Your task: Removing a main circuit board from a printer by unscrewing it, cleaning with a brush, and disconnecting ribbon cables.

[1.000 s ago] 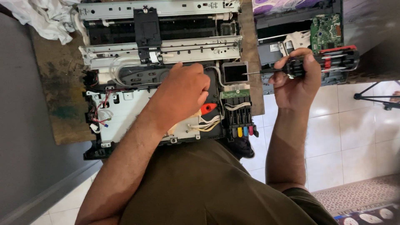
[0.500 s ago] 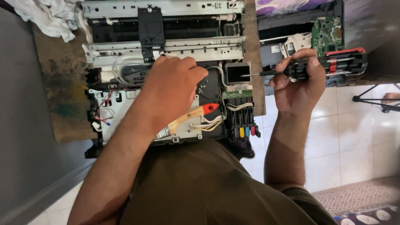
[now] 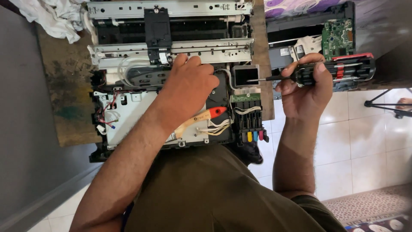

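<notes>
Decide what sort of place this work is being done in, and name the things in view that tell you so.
Probably a home or small repair corner, not a factory: an opened printer sits on a worn wooden board over a tiled floor, with a crumpled rag beside it. The right hand holds a screwdriver.

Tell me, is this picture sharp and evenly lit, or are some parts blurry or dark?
Head view: soft daylight, no glare; left hand on the opened printer and right hand gripping the screwdriver look sharp; the grey floor at left sits in shadow; straight edges bow slightly near the frame's borders.

A home repair spot: opened printer (image 3: 171,77) on wooden board (image 3: 68,99), tiled floor (image 3: 365,141).
</notes>
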